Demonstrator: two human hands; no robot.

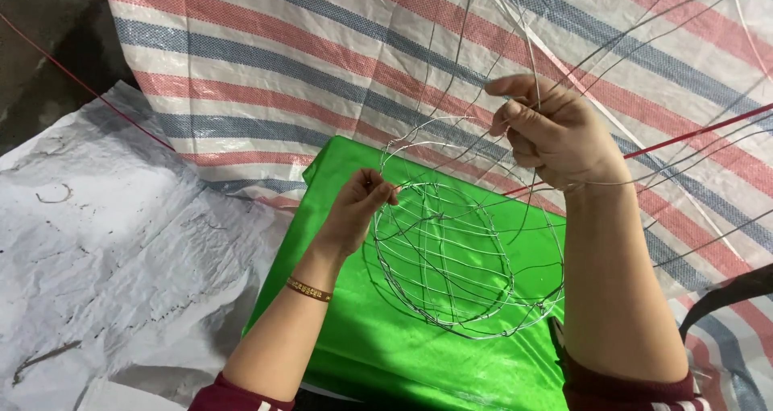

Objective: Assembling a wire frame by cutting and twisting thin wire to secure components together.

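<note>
Fingertips of the left hand [354,206] are pinching shut on the rim of a round wire frame [459,250], while the right hand [551,129] is curling closed around thin wire strands [515,37] rising from it. The frame is resting over a bright green cloth [386,355], itself lying across a red, blue and white striped tarp [282,57] beside a grey sheet [105,250].
</note>
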